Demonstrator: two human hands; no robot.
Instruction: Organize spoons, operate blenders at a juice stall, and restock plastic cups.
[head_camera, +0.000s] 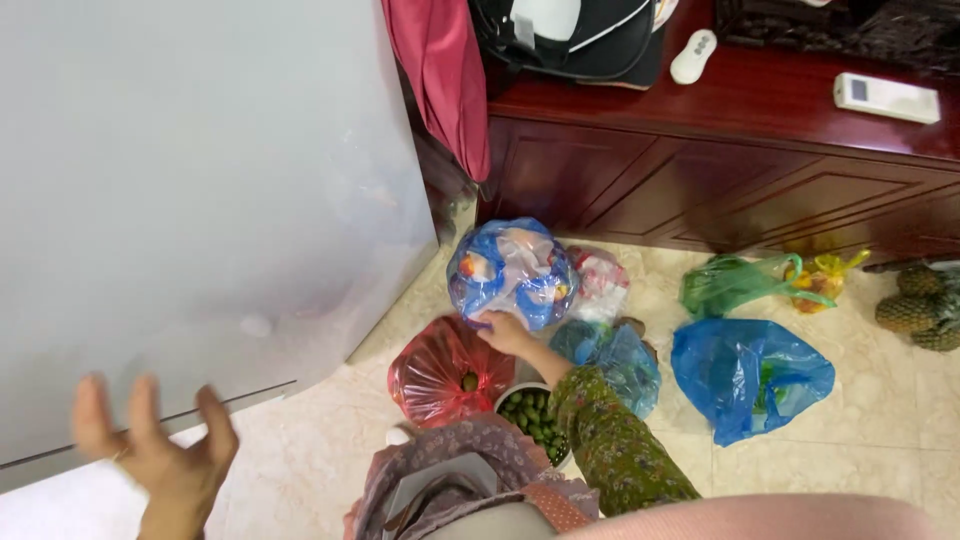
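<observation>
Right hand (503, 331) grips the bottom edge of the knotted blue plastic bag (512, 270) on the tiled floor (880, 420); left hand (160, 450) hangs open and empty before the white fridge door (190, 180). I judge progress early: every bag remains on the floor, door shut.

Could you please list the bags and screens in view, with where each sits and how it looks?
Knotted blue plastic bag: floor by cabinet, right hand touching it.
Red plastic bag: beside white fridge, bulging.
Open blue bag: right, crumpled.
White remote control: cabinet top, small grey screen.
</observation>
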